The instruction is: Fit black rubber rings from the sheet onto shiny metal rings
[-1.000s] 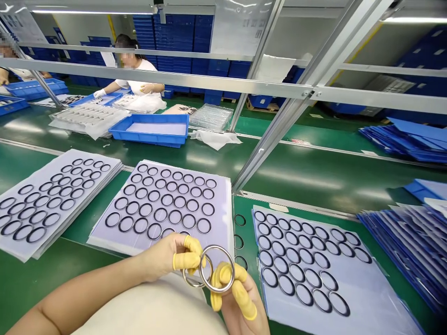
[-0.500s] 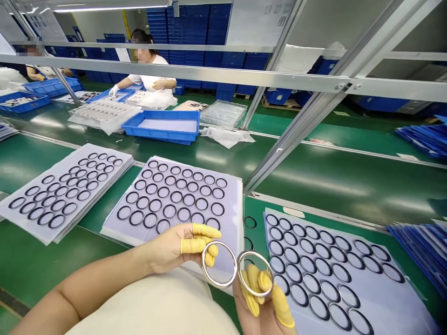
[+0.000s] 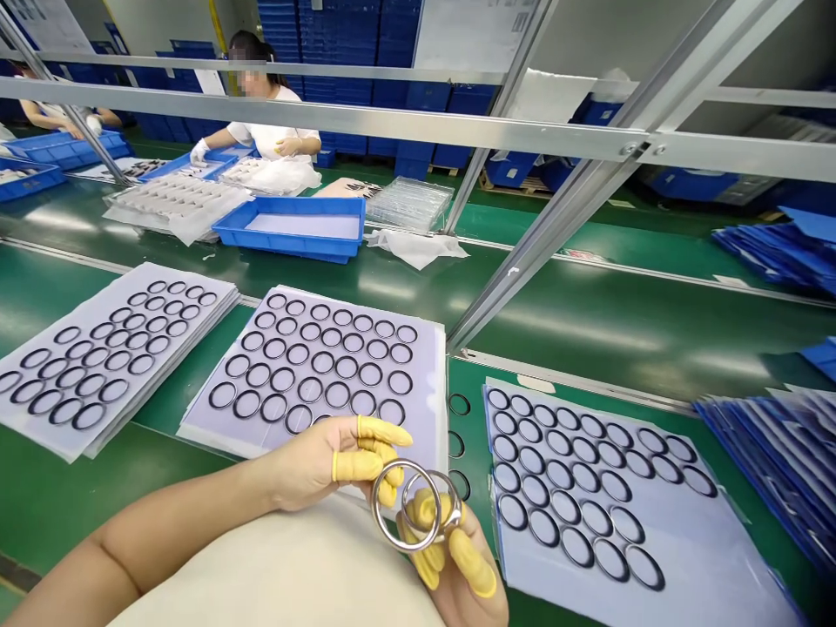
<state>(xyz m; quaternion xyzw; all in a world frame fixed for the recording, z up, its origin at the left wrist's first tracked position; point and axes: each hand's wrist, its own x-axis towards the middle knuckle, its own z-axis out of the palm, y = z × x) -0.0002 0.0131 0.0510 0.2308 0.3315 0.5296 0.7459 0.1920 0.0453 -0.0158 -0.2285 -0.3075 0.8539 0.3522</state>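
L hand pinching metal ring at its 4 o'clock, roughly face-on to cam; R hand, fingers bent, holds 2nd ring approx 11 o'clock, partly behind 1st. Ring-to-ring contact unclear.

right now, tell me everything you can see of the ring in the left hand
The ring is a slim, round, open hoop, silvery and shiny, metal by its look, with no break showing. It is up in the air on edge, its opening facing the camera. The left hand grips it at its upper left with fingers in yellow covers. In this view it overlaps another ring, in the right hand; whether the two rings touch can't be told.
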